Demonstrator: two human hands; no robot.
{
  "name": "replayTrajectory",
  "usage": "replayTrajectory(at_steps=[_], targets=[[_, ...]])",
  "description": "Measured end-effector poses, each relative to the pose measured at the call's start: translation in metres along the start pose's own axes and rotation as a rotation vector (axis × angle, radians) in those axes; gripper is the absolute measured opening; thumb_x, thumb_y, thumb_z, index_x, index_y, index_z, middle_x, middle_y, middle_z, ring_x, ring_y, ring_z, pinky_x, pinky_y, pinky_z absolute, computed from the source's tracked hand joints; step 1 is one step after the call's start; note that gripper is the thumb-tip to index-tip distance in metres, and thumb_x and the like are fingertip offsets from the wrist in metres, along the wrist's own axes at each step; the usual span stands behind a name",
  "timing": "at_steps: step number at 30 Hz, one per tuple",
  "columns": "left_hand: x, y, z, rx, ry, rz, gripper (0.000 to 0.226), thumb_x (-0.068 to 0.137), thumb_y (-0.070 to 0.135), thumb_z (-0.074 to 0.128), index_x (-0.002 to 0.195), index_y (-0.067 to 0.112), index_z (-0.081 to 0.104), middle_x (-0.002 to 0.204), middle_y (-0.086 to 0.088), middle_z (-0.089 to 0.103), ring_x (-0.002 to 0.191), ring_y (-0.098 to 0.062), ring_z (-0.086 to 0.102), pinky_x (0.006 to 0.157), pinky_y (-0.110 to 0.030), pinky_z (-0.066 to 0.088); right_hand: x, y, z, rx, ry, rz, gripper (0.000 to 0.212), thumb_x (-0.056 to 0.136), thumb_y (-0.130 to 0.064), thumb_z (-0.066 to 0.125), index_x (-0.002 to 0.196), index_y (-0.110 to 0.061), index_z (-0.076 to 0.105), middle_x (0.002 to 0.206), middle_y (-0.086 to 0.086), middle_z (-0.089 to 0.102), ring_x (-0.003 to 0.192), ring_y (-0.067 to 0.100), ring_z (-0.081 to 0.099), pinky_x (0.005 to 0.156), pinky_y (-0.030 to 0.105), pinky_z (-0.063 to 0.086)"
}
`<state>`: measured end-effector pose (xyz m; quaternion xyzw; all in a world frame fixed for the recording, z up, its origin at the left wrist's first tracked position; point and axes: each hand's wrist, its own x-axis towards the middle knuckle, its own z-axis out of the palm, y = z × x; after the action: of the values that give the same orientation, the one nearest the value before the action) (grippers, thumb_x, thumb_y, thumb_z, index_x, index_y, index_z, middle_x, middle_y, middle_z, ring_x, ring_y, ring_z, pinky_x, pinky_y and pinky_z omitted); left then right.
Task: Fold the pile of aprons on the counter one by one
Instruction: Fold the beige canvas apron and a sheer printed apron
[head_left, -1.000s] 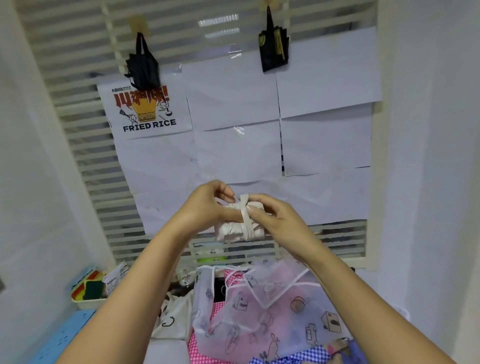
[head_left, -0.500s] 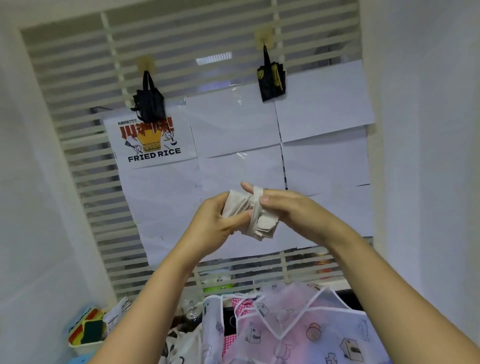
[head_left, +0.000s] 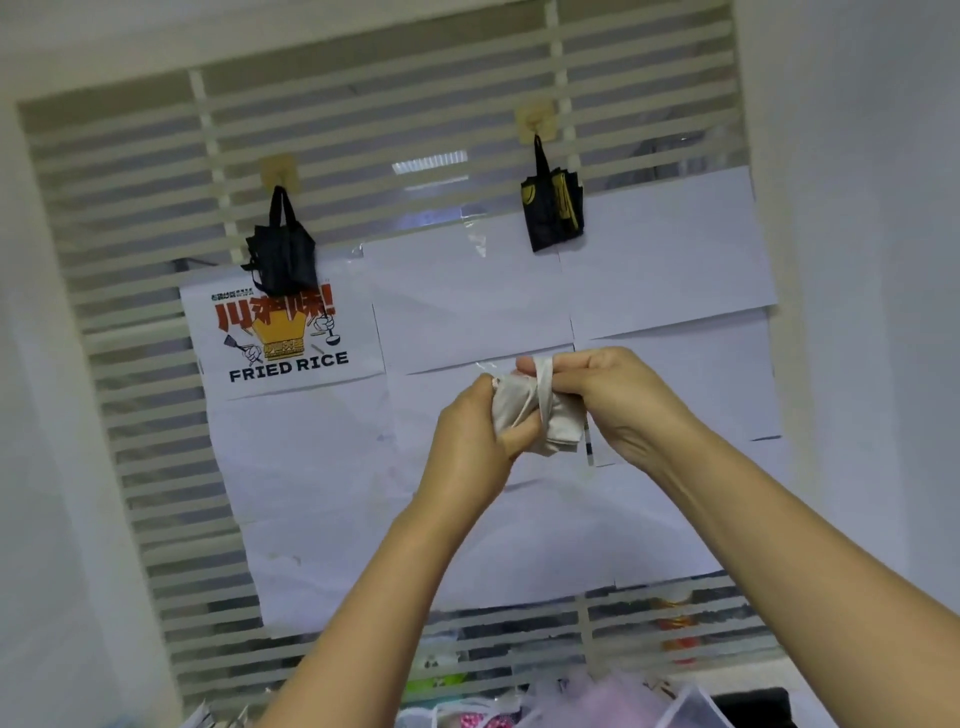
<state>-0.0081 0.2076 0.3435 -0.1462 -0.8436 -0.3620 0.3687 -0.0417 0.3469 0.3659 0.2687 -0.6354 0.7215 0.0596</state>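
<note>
**Between two raised hands, a bundled apron awaits its tie**

At the bottom edge of the view, nearest the person, the pile of aprons (head_left: 597, 706) shows only as pale printed and pink checked cloth; the worktop under it is out of sight. Above it both forearms reach up and forward. The folded apron (head_left: 558, 423), a small cream bundle, sits in the air between the hands, its long axis running left to right and dipping rightward. The left hand (head_left: 470, 441) has its fingers curled and thumb clamped on the bundle's left end. The right hand (head_left: 618, 400) pinches the strap (head_left: 544, 384), which crosses the bundle's short way. The strap lies on the right hand's side, so tucking it probably falls to that hand. Beyond, a slatted window (head_left: 130, 208) carries paper sheets (head_left: 670, 260), a fried rice poster (head_left: 283, 338) and two hanging black bags (head_left: 283, 254)
</note>
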Motion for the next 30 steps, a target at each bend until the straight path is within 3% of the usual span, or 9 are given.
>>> replayTrajectory(at_steps=[2,6,10,16,20,22,24,28,30], targets=[[0.022,-0.003,0.011,-0.049,0.046,-0.05,0.013,0.084,0.024,0.064,0.083,0.018,0.053,0.076,0.005,0.058,0.066,-0.01,0.052,0.049,-0.013,0.036,0.017,-0.001,-0.005,0.025,-0.039,-0.035,0.038,0.086,0.009,0.042,0.101,-0.006,0.073,0.098,0.006,0.074,0.097,0.015,0.069,0.082,0.024,0.056],[0.07,-0.016,0.039,-0.079,0.066,-0.105,0.018,0.084,0.035,0.062,0.086,0.017,0.06,0.076,0.005,0.063,0.066,-0.008,0.057,0.05,-0.01,0.039,0.056,-0.007,-0.035,-0.309,-0.215,-0.14,0.032,0.092,0.001,0.046,0.11,-0.009,0.07,0.113,-0.009,0.068,0.102,0.004,0.064,0.079,0.015,0.053],[0.11,-0.018,0.065,-0.372,0.033,-0.25,0.013,0.089,0.031,0.063,0.081,0.021,0.063,0.081,-0.004,0.069,0.069,-0.015,0.065,0.057,-0.02,0.054,0.101,-0.008,-0.045,-0.64,0.04,-0.338,0.03,0.097,-0.008,0.044,0.11,-0.013,0.071,0.112,-0.007,0.066,0.1,0.008,0.061,0.084,0.019,0.049],[0.183,-0.01,0.083,-0.446,0.167,0.033,0.016,0.1,0.031,0.045,0.113,0.025,0.05,0.095,0.003,0.063,0.081,-0.011,0.064,0.06,-0.015,0.054,0.164,-0.05,-0.053,-0.629,0.216,-0.499,0.034,0.088,0.006,0.039,0.096,0.001,0.072,0.084,0.004,0.066,0.088,0.028,0.06,0.082,0.043,0.053],[0.225,-0.005,0.079,-0.581,0.094,-0.034,0.026,0.103,0.031,0.035,0.116,0.017,0.054,0.103,-0.004,0.064,0.083,-0.012,0.064,0.064,-0.019,0.055,0.207,-0.074,-0.058,-0.763,0.324,-0.561,0.029,0.083,0.006,0.048,0.086,-0.003,0.076,0.082,0.014,0.07,0.082,0.032,0.063,0.066,0.035,0.051],[0.245,-0.003,0.07,-0.787,-0.007,-0.121,0.029,0.103,0.033,0.038,0.109,0.017,0.062,0.096,-0.002,0.07,0.081,-0.011,0.067,0.065,-0.022,0.054,0.23,-0.089,-0.059,-0.796,0.392,-0.582,0.019,0.081,0.001,0.054,0.079,0.002,0.073,0.068,0.013,0.064,0.064,0.028,0.055,0.056,0.028,0.045],[0.264,-0.002,0.06,-0.875,-0.053,-0.124,0.028,0.101,0.036,0.043,0.103,0.017,0.065,0.086,0.003,0.071,0.077,-0.009,0.067,0.064,-0.02,0.054,0.252,-0.103,-0.06,-0.796,0.454,-0.611,0.016,0.081,-0.005,0.061,0.076,0.004,0.072,0.07,0.014,0.066,0.066,0.028,0.058,0.058,0.027,0.044],[0.309,0.005,0.049,-0.867,0.058,-0.141,0.025,0.096,0.032,0.055,0.089,0.01,0.064,0.077,-0.003,0.063,0.064,-0.011,0.059,0.057,-0.018,0.053,0.297,-0.123,-0.061,-0.824,0.589,-0.607,0.018,0.087,-0.016,0.061,0.083,0.0,0.07,0.08,0.013,0.067,0.079,0.027,0.063,0.056,0.026,0.037],[0.328,0.013,0.047,-0.958,0.084,-0.158,0.02,0.095,0.024,0.058,0.082,0.008,0.061,0.064,-0.003,0.061,0.056,-0.01,0.055,0.049,-0.016,0.05,0.315,-0.136,-0.062,-0.84,0.634,-0.565,0.024,0.088,-0.015,0.06,0.068,-0.002,0.057,0.068,0.01,0.055,0.075,0.026,0.057,0.051,0.025,0.031]])
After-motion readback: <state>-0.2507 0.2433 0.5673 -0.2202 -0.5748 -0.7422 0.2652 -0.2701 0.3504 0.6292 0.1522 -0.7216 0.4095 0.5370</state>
